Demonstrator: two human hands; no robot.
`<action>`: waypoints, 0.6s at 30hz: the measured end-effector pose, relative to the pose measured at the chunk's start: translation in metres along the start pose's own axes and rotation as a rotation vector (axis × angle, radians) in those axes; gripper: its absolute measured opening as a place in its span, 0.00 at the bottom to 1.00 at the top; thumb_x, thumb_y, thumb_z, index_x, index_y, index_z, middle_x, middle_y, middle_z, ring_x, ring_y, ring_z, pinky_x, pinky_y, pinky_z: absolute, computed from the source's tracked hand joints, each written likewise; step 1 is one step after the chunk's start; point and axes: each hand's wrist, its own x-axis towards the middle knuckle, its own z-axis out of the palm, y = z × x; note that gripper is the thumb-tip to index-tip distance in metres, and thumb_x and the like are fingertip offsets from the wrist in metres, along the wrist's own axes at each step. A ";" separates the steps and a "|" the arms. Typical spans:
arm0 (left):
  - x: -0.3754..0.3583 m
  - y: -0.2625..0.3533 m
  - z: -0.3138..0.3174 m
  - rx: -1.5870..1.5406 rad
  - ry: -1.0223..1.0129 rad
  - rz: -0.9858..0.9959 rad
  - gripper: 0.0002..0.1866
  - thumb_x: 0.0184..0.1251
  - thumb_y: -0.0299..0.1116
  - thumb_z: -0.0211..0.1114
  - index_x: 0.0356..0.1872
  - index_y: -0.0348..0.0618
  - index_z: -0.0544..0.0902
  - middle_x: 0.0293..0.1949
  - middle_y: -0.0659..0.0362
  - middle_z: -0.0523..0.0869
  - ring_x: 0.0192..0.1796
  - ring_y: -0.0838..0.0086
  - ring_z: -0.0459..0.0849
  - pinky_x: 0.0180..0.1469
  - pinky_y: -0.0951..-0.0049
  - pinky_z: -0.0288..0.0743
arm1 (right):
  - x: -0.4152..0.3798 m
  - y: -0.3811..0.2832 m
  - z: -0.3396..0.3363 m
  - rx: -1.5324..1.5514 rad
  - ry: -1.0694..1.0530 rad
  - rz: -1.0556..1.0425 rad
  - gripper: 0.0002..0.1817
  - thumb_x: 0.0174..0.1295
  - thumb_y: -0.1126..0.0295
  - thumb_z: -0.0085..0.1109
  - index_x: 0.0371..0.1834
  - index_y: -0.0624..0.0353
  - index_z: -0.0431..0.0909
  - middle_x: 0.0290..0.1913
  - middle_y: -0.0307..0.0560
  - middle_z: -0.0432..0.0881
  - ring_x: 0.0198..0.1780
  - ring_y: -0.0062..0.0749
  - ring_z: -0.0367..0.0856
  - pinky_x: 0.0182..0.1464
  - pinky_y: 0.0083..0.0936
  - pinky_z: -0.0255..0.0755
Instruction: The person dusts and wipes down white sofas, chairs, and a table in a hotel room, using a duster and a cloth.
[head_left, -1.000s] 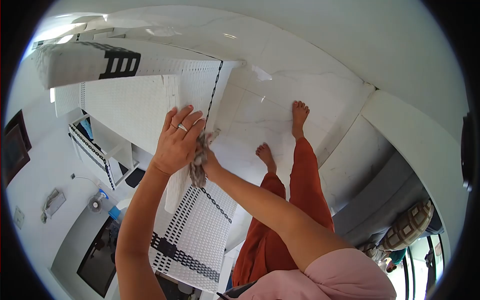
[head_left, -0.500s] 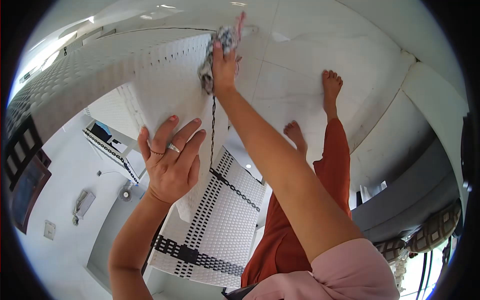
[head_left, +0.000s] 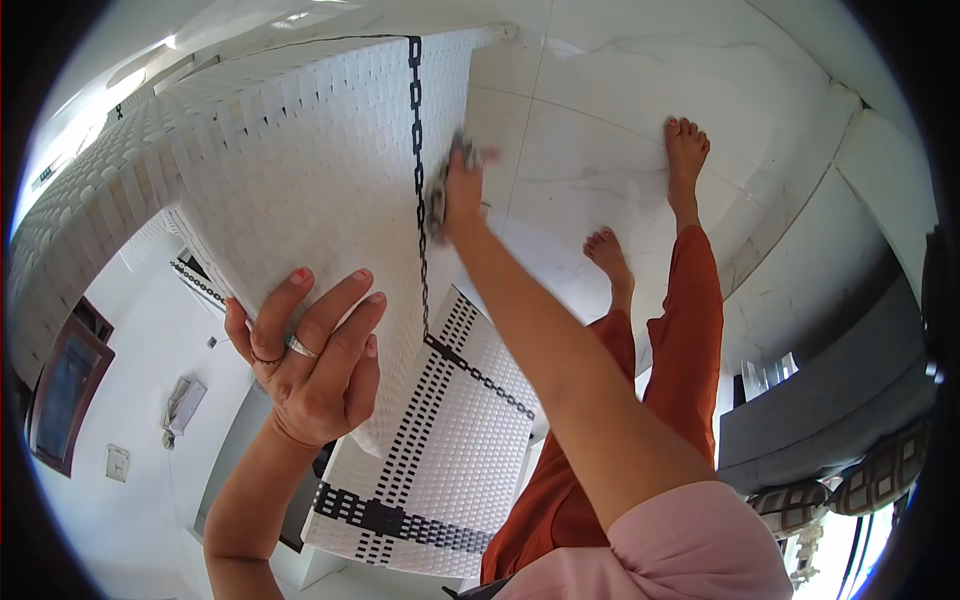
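Note:
My right hand (head_left: 463,197) is closed on a crumpled grey-and-white patterned cloth (head_left: 438,203), blurred by motion, right at the outer side of a white woven chair (head_left: 330,190). A black chain-pattern strip (head_left: 418,140) runs down this woven surface just left of the cloth. Lower on the same piece, my left hand (head_left: 310,360) lies with its fingers spread over the white weave near its edge. A ring and a thin band show on its fingers.
Below the hands is a white woven panel with black strips (head_left: 430,430). My bare feet (head_left: 685,150) stand on pale tiles (head_left: 590,90) to the right. A grey sofa (head_left: 830,410) with checked cushions (head_left: 880,475) is at far right. A dark-framed window (head_left: 70,385) is at left.
My right hand has drawn the cloth down and toward me along the chair's side, uncovering the upper chain strip. My left hand has shifted slightly left and down in view, fingers still spread.

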 end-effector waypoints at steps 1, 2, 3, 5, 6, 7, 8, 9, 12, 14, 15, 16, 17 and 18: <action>-0.001 0.000 -0.001 -0.002 -0.002 -0.002 0.13 0.54 0.31 0.61 0.40 0.54 0.88 0.51 0.70 0.86 0.66 0.67 0.69 0.77 0.53 0.33 | 0.012 -0.079 -0.002 -0.004 -0.159 0.169 0.30 0.69 0.46 0.50 0.59 0.63 0.70 0.47 0.53 0.80 0.47 0.43 0.76 0.49 0.37 0.71; -0.001 0.000 -0.001 -0.008 -0.004 -0.004 0.13 0.54 0.31 0.61 0.40 0.54 0.88 0.51 0.70 0.86 0.66 0.68 0.69 0.77 0.53 0.33 | 0.013 -0.125 0.007 -0.037 -0.167 0.008 0.30 0.70 0.49 0.49 0.59 0.69 0.69 0.56 0.64 0.73 0.57 0.52 0.69 0.58 0.41 0.64; 0.001 0.001 -0.001 -0.015 0.000 -0.002 0.13 0.54 0.31 0.60 0.40 0.54 0.88 0.50 0.70 0.86 0.66 0.68 0.70 0.77 0.53 0.33 | 0.014 -0.158 0.013 -0.069 -0.171 -0.158 0.31 0.71 0.53 0.47 0.59 0.76 0.68 0.65 0.75 0.65 0.68 0.62 0.62 0.68 0.45 0.57; 0.003 0.002 -0.001 -0.015 0.013 0.002 0.13 0.54 0.31 0.60 0.40 0.54 0.88 0.50 0.71 0.86 0.66 0.68 0.70 0.77 0.53 0.33 | -0.034 -0.182 0.017 -0.032 -0.221 -0.273 0.31 0.71 0.55 0.49 0.61 0.77 0.64 0.64 0.76 0.64 0.66 0.65 0.62 0.67 0.45 0.57; 0.003 0.002 -0.001 -0.008 0.009 0.002 0.13 0.54 0.31 0.60 0.40 0.54 0.88 0.50 0.71 0.86 0.65 0.68 0.70 0.77 0.53 0.33 | -0.078 -0.183 0.012 0.033 -0.235 -0.388 0.31 0.70 0.56 0.51 0.61 0.78 0.63 0.64 0.75 0.65 0.66 0.65 0.63 0.68 0.44 0.57; 0.003 0.001 -0.003 0.000 -0.002 0.002 0.14 0.54 0.31 0.60 0.40 0.53 0.88 0.50 0.71 0.86 0.65 0.68 0.70 0.77 0.53 0.33 | -0.111 -0.181 0.007 0.099 -0.248 -0.497 0.31 0.70 0.58 0.52 0.61 0.78 0.63 0.63 0.74 0.65 0.65 0.65 0.63 0.68 0.44 0.56; 0.003 0.001 -0.003 -0.001 -0.003 -0.001 0.14 0.54 0.31 0.60 0.40 0.53 0.88 0.50 0.71 0.86 0.65 0.68 0.70 0.77 0.53 0.33 | -0.115 -0.186 0.006 0.098 -0.250 -0.495 0.31 0.70 0.58 0.52 0.61 0.78 0.63 0.63 0.74 0.65 0.65 0.65 0.63 0.68 0.44 0.56; 0.004 0.000 -0.002 0.001 0.007 0.002 0.14 0.54 0.31 0.60 0.40 0.53 0.88 0.50 0.71 0.86 0.65 0.68 0.70 0.77 0.53 0.33 | -0.116 -0.187 0.007 0.154 -0.249 -0.593 0.30 0.69 0.58 0.53 0.61 0.78 0.62 0.62 0.73 0.66 0.64 0.65 0.63 0.67 0.43 0.56; -0.003 0.000 -0.001 -0.001 -0.005 0.003 0.14 0.54 0.31 0.60 0.40 0.53 0.88 0.49 0.71 0.86 0.64 0.68 0.70 0.77 0.53 0.33 | -0.092 -0.179 0.018 0.231 -0.161 -0.748 0.31 0.68 0.59 0.56 0.60 0.78 0.63 0.61 0.71 0.67 0.61 0.64 0.65 0.67 0.44 0.57; -0.002 0.000 -0.001 0.005 -0.010 0.008 0.14 0.53 0.31 0.61 0.41 0.54 0.88 0.49 0.72 0.86 0.64 0.69 0.71 0.76 0.53 0.34 | -0.012 -0.199 0.033 0.109 -0.112 -0.544 0.32 0.66 0.56 0.56 0.59 0.78 0.65 0.61 0.70 0.68 0.61 0.61 0.66 0.66 0.45 0.58; 0.000 -0.001 -0.001 0.010 -0.005 0.014 0.14 0.53 0.31 0.61 0.41 0.54 0.88 0.49 0.72 0.86 0.63 0.69 0.71 0.76 0.53 0.34 | 0.011 -0.214 0.032 0.029 -0.139 -0.355 0.33 0.65 0.54 0.57 0.58 0.78 0.67 0.60 0.70 0.68 0.62 0.59 0.66 0.66 0.44 0.58; 0.001 0.000 -0.001 0.008 -0.001 0.013 0.14 0.53 0.31 0.61 0.41 0.54 0.88 0.49 0.72 0.86 0.63 0.69 0.71 0.76 0.53 0.34 | 0.007 -0.222 0.038 0.027 -0.139 -0.360 0.33 0.65 0.54 0.57 0.58 0.78 0.67 0.60 0.70 0.68 0.62 0.59 0.66 0.66 0.44 0.58; 0.001 0.000 -0.001 0.000 0.001 0.007 0.14 0.53 0.31 0.61 0.41 0.53 0.88 0.48 0.72 0.86 0.63 0.69 0.71 0.76 0.53 0.35 | -0.003 -0.230 0.048 -0.128 -0.176 -0.569 0.32 0.64 0.52 0.57 0.54 0.77 0.70 0.56 0.68 0.72 0.60 0.58 0.68 0.64 0.44 0.61; 0.001 0.001 -0.001 -0.007 0.003 0.002 0.14 0.52 0.31 0.62 0.40 0.53 0.88 0.48 0.72 0.86 0.63 0.69 0.71 0.76 0.53 0.35 | -0.014 -0.241 0.052 -0.284 -0.213 -0.777 0.31 0.63 0.51 0.57 0.50 0.75 0.74 0.52 0.67 0.76 0.58 0.56 0.71 0.62 0.44 0.63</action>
